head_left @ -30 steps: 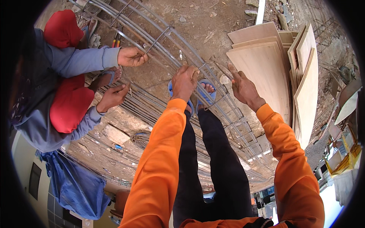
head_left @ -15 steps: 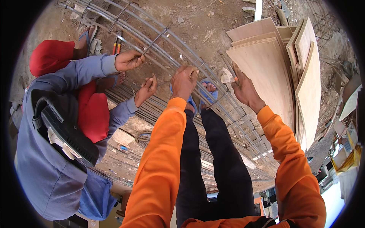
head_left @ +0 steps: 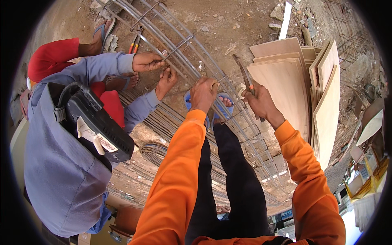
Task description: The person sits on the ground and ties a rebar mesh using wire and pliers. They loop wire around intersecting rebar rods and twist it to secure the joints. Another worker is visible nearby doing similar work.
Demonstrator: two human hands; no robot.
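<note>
A long rebar cage [head_left: 175, 45] of steel bars and square stirrups runs diagonally from upper left to lower right in front of me. My left hand [head_left: 203, 94] is closed round a bar of the cage at its middle. Just right of the cage, my right hand [head_left: 261, 102] is closed on pincers [head_left: 243, 72] with orange grips and long dark metal arms that point up and away. Their tip is clear of the bars. On the left, a co-worker in a grey hooded top has one hand [head_left: 147, 62] at a stirrup and the other hand [head_left: 165, 83] just below the same bar.
Plywood sheets [head_left: 281, 81] lean in a stack at the right. Red-handled pliers [head_left: 134, 45] lie on the dirt beyond the co-worker's arm. Loose rods [head_left: 151, 110] and a wire coil [head_left: 154, 153] lie left of my legs. My sandalled feet [head_left: 224, 105] are under the cage.
My view has shifted, and the cage sits a little lower and further right. The pincers now show more fully in my right hand. My left hand stays on the cage; the co-worker's hands are closer together.
</note>
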